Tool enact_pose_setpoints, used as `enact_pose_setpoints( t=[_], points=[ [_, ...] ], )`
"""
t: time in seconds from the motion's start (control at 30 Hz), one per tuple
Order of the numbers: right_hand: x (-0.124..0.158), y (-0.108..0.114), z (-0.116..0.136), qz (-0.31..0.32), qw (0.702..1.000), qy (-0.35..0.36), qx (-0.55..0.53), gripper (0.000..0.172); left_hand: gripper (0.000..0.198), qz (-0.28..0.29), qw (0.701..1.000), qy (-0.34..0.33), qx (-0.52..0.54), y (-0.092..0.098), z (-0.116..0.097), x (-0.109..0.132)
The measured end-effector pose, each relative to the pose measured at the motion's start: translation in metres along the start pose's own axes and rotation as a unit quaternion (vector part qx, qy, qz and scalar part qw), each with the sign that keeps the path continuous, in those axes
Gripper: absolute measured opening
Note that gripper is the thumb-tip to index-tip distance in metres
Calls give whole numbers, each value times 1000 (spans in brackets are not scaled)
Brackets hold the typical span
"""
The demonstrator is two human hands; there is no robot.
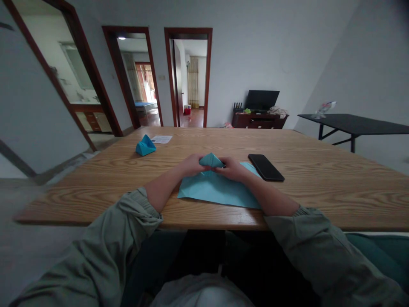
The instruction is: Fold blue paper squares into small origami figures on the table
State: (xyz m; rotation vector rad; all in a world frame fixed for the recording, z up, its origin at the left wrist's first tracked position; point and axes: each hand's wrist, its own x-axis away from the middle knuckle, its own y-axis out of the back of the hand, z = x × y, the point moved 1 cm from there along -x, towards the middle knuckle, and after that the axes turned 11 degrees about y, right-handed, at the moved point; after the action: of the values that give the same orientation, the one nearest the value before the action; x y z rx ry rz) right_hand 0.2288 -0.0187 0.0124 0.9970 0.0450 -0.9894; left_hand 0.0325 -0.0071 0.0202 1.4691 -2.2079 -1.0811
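Between my two hands I hold a small folded piece of light-blue paper (211, 160), its pointed top facing up. My left hand (192, 164) grips its left side and my right hand (230, 168) grips its right side, fingers closed on both. Their fingertips are partly hidden by the paper. Below them a flat light-blue sheet (220, 192) lies on the table near its front edge, partly covered by my right forearm. Farther left stands a darker blue folded paper shape (146, 146) with a peaked top.
A black phone (266, 167) lies on the wooden table (319, 183), right of the sheet. Behind the blue shape is a small white printed paper (162, 139). A black folding table (354, 123) stands at the right, and a television (262, 100) sits on a cabinet by the wall.
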Motion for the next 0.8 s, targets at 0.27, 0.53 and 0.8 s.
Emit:
enact_pose_setpoints(
  t=[0.27, 0.53, 0.8],
  points=[
    [-6, 1, 7, -118, 992, 39, -17, 25, 30, -47, 998, -49, 11, -9, -9, -3],
    [-5, 0, 7, -121, 992, 23, 14, 18, 15, -120, 991, -55, 19, -10, -16, -1],
    [-3, 1, 4, -93, 991, 35, 91, 15, 14, -101, 993, -53, -18, -4, -11, -1]
  ],
)
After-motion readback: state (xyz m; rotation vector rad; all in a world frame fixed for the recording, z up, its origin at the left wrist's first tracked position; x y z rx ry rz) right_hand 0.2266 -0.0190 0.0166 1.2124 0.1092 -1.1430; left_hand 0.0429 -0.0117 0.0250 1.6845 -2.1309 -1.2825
